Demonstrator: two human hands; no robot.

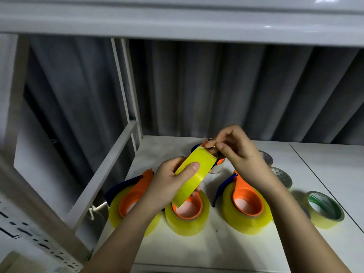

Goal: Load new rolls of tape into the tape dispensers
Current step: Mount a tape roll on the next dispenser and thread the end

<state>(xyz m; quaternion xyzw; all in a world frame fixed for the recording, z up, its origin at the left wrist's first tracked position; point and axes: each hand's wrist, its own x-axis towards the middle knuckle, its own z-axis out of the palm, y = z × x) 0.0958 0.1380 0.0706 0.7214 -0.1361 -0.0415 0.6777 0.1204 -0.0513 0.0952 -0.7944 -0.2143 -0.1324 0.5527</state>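
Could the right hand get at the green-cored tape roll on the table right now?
Probably not right away: the right hand is busy pinching the yellow tape's end. The green-cored roll itself lies uncovered on its side.

A white tabletop [246, 251] is stretching across the lower middle, with a thin dark seam [315, 174] running diagonally through it at the right. Behind it a grey pleated backdrop [216, 85], perhaps a curtain or ribbed sheeting, is filling the rear. A glossy white shelf [177, 20] is overhanging the top of the view. White upright posts [126, 79] are standing at the table's left rear, and a slanted white bar [106, 170] is leaning down from them. A perforated white strip [39, 245] is lying at lower left, beside a blurred tan corner [11, 261].
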